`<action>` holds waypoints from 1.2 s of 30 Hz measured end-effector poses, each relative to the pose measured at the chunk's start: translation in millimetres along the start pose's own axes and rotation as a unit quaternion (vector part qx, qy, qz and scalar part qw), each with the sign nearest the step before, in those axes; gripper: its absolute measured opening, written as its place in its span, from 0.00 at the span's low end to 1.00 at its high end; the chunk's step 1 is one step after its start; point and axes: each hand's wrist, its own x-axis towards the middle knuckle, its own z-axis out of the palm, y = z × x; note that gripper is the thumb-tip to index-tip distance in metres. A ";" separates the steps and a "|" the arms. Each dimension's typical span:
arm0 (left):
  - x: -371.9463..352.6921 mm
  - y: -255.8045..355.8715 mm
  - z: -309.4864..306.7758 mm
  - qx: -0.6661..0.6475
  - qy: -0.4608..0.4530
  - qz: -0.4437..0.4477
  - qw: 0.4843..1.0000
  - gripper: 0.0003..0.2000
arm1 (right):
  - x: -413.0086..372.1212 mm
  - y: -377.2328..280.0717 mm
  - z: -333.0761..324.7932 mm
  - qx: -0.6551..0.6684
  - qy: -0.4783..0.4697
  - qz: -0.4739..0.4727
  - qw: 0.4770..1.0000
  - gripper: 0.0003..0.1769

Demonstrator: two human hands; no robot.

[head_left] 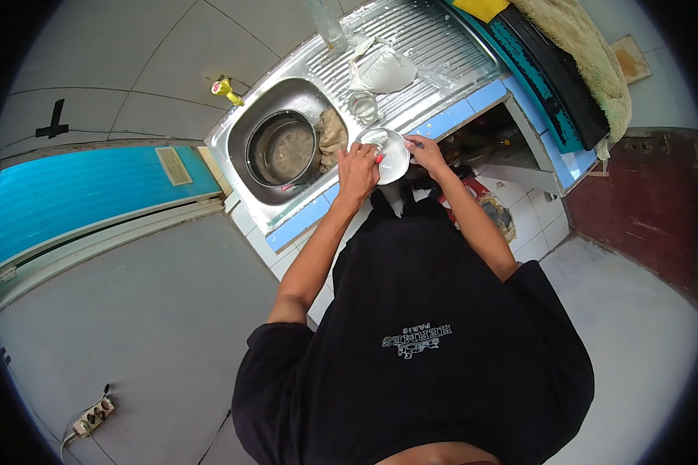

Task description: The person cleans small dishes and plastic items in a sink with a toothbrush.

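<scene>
A round white plate is held in front of the sink counter's near edge. My right hand grips its right rim, with a small dark thing showing at the fingers. Over the plate's left side, my left hand is closed, its fingertips on the plate. Something small and red shows at those fingertips, beside a whitish patch on the plate; I cannot tell what that hand holds. Just beyond the plate stands a clear glass mug.
In the steel sink sits a dark round pot with murky water, beside a crumpled brown cloth. A white bag and a clear bottle are on the ribbed drainboard. A yellow-handled tap juts from the wall.
</scene>
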 end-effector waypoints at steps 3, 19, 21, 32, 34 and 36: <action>1.7 0.3 3.1 -0.012 -0.039 0.046 0.998 0.15 | -1.4 -1.0 -0.4 0.017 0.003 0.009 1.000 0.16; 15.0 -38.0 -45.7 -0.069 -0.294 0.124 0.945 0.12 | -4.5 -4.0 2.9 0.009 0.020 0.011 1.000 0.16; 19.1 -40.8 -47.3 -0.072 -0.291 0.112 0.947 0.11 | -5.7 -4.9 2.9 0.007 0.018 0.014 1.000 0.17; 24.2 -26.4 19.0 -0.131 -0.117 -0.117 0.977 0.15 | -5.5 -2.5 5.3 0.017 0.024 0.013 0.999 0.16; 20.3 -21.7 24.5 -0.163 -0.083 -0.154 0.971 0.16 | -6.5 -4.5 5.3 0.010 0.025 0.014 1.000 0.16; 14.9 -26.4 36.7 -0.230 -0.023 -0.283 0.931 0.17 | -8.0 -7.7 5.0 0.003 0.026 0.014 1.000 0.16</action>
